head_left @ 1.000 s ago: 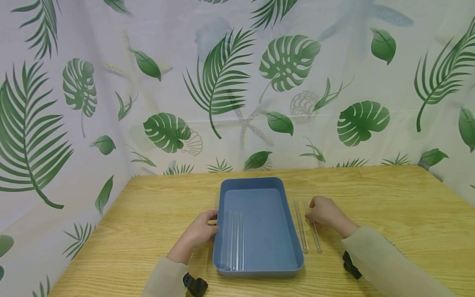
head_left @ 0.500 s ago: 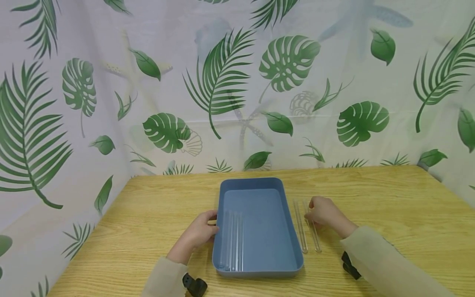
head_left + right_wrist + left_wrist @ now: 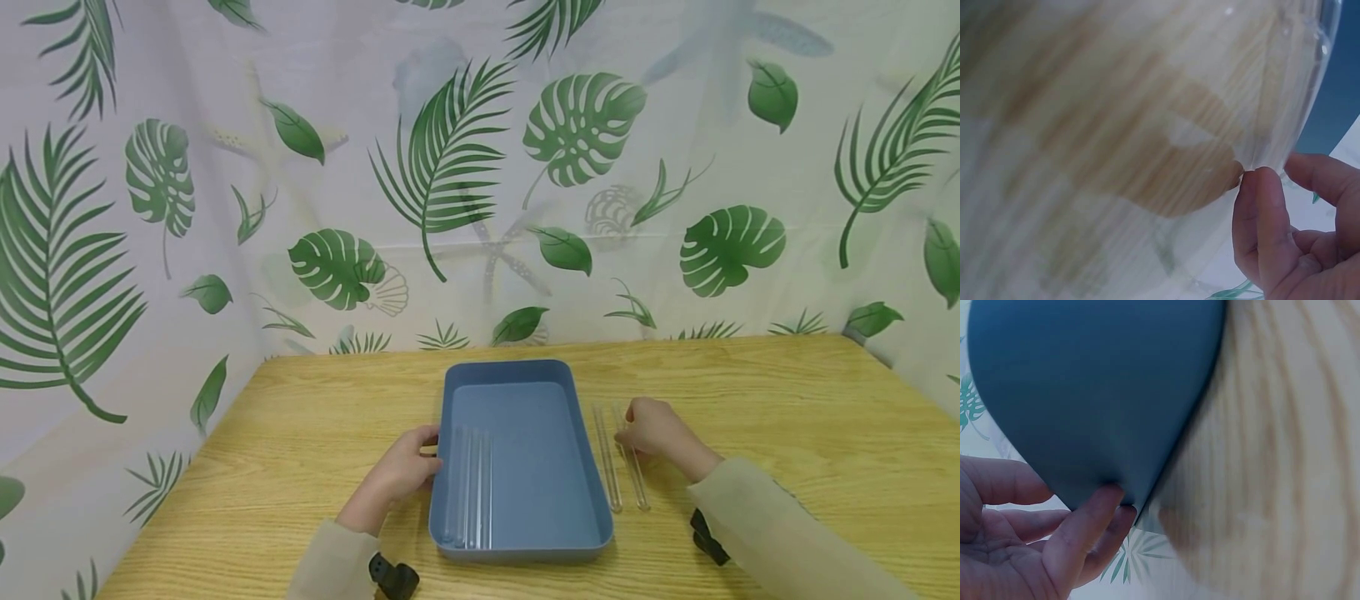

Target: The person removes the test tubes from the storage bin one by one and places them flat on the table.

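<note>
A blue rectangular tray (image 3: 528, 467) lies on the table, with several clear test tubes (image 3: 471, 492) lined up along its left side. My left hand (image 3: 405, 462) holds the tray's left wall; in the left wrist view, its fingers (image 3: 1082, 531) lie on the outer face and the thumb is at the rim. To the right of the tray are two more clear test tubes, one close to the wall (image 3: 607, 462) and one farther out (image 3: 636, 479). My right hand (image 3: 656, 429) pinches the outer tube near its far end. The pinched end is partly hidden by the fingers.
A wood-grain table (image 3: 345, 392) bears everything. Behind it and at both sides hangs a white cloth (image 3: 480, 308) printed with green leaves. Black bands with small devices (image 3: 393, 577) sit on both wrists.
</note>
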The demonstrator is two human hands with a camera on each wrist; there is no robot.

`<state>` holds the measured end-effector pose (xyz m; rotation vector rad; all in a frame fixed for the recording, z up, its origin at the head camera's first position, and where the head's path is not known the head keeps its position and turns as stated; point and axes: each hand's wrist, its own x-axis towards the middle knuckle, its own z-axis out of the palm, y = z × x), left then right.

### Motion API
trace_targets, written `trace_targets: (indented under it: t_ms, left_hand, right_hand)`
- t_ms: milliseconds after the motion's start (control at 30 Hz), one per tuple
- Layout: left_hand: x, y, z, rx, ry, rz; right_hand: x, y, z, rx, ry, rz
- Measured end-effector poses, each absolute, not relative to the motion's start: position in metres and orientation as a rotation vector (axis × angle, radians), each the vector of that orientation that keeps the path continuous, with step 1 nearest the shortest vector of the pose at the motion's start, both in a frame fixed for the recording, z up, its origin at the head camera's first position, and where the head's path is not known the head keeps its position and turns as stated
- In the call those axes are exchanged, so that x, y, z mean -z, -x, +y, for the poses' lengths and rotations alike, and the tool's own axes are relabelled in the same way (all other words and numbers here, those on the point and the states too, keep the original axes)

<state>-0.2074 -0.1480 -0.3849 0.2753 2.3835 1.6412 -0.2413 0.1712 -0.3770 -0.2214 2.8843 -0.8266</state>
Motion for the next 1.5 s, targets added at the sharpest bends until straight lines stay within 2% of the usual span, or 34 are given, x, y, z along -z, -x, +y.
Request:
trace_targets:
  t_ms: [1500]
  left_hand:
    - [0.3822,0.2037,-0.1472,-1.641,-0.270,2.392]
  right_hand:
    - [0.3771,0.2404,0.1712,0.809,0.222,2.929]
